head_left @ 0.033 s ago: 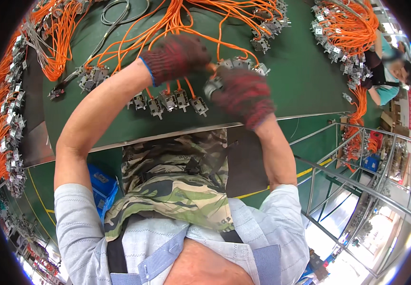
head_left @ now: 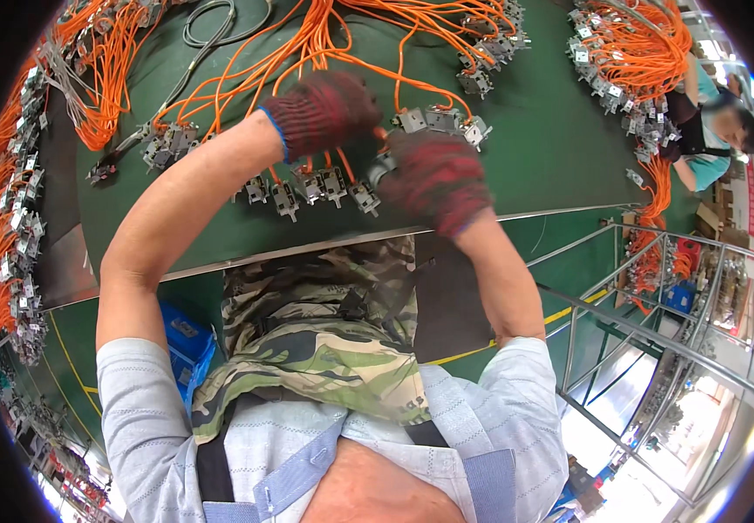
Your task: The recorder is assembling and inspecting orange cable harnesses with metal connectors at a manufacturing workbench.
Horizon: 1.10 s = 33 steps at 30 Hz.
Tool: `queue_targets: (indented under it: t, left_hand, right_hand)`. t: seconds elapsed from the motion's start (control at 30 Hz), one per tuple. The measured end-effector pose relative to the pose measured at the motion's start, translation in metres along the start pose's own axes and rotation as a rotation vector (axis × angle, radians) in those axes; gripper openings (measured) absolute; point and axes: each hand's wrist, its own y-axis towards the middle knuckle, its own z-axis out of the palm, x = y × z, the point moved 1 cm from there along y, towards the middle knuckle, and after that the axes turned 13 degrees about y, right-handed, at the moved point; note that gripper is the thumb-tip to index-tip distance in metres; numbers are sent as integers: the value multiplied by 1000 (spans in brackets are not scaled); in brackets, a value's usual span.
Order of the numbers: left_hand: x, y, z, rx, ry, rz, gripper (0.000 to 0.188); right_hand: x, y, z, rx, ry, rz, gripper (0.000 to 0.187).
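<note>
Head view shows the gloved left hand over the middle of the table, its fingers curled in; what it grips I cannot tell, because the back of the hand covers it. The gloved right hand, a little blurred, is just beside it, nearer to the table's front edge, and holds a grey connector at its thumb side, above the table. A short piece of orange cable appears between the two. Toward the table's front edge lies a row of connectors, close together. From the table's far side orange cables spread like a fan, and on its far left part a grey cable curls. At the table's right end lies a thick bundle, with a co-worker near it. Before the table's front edge are a camouflage cloth on the person and a blue bag.
</note>
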Motion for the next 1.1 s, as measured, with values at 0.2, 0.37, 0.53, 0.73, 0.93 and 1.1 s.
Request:
queue_targets:
  t: [0.2,0.37,0.53,0.73,0.93,1.1]
  left_hand:
    - [7,11,-32,272,-164,-68,26]
    - [4,23,-19,-253,3,-62,56]
    - [-11,56,-3,-124,5,-90,54]
    - [-10,93,-11,89,-5,-84,37]
    - [2,115,10,-22,-133,-49,36]
    - [3,106,14,-79,-177,-107,36]
  right_hand:
    - [-13,-22,13,-143,159,-35,44]
    - [-30,-34,-6,-330,730,230,47]
    - [-50,-18,4,-470,392,-5,34]
    - [-26,23,-19,-173,160,253,31]
    - [-27,36,-9,-93,-127,177,36]
    - [-28,40,-12,-27,3,273,34]
